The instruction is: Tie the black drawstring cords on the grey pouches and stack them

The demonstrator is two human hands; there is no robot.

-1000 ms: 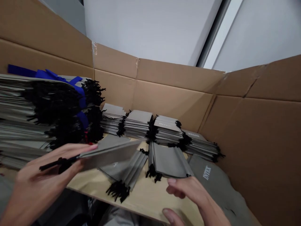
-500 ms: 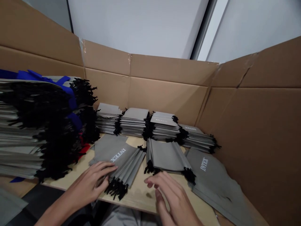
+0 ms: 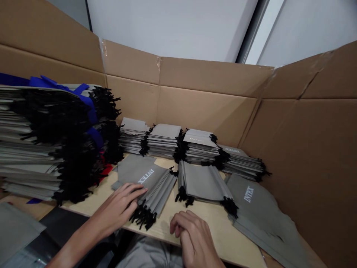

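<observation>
Head view, lower centre: the left hand (image 3: 117, 210) was nearer, its open fingers lying across the grey INTEX drawstring pouches (image 3: 156, 190) without gripping them. The stack's long axis slanted from the black cords (image 3: 142, 217) toward upper right. The right hand (image 3: 192, 238), loosely curled and empty, rested on the plywood board (image 3: 208, 223).

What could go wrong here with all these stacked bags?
The tall stack of grey drawstring bags looks uneven and might topple onto the wooden board. The fanned bags under the left hand lie near the board's front edge, so they might slide off. Their loose black cords could also tangle.
</observation>
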